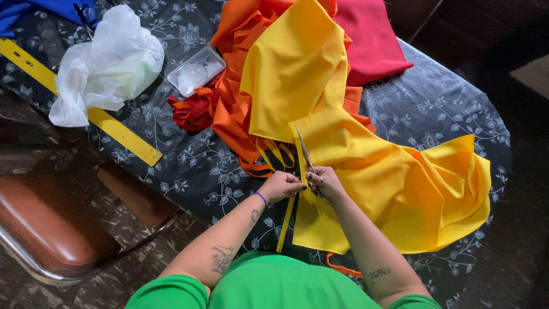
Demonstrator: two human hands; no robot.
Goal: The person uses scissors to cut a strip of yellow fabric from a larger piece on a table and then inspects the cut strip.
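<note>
Gripping: right hand on one pair of scissors | left hand pinching one yellow cloth | one yellow ruler

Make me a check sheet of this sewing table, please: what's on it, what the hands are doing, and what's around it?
Surface: table under a dark cloth with a pale flower print.
Job's things: yellow fabric spread across the table; scissors cutting a narrow yellow strip off its edge.
Clutter: orange fabric, red fabric, white plastic bag, clear plastic box, yellow ruler, blue cloth.
Hands: right hand works the scissors; left hand pinches the strip beside the blades.
Cables: nothing seen.
Surroundings: brown padded chair with a metal frame at the left; dark patterned floor.
</note>
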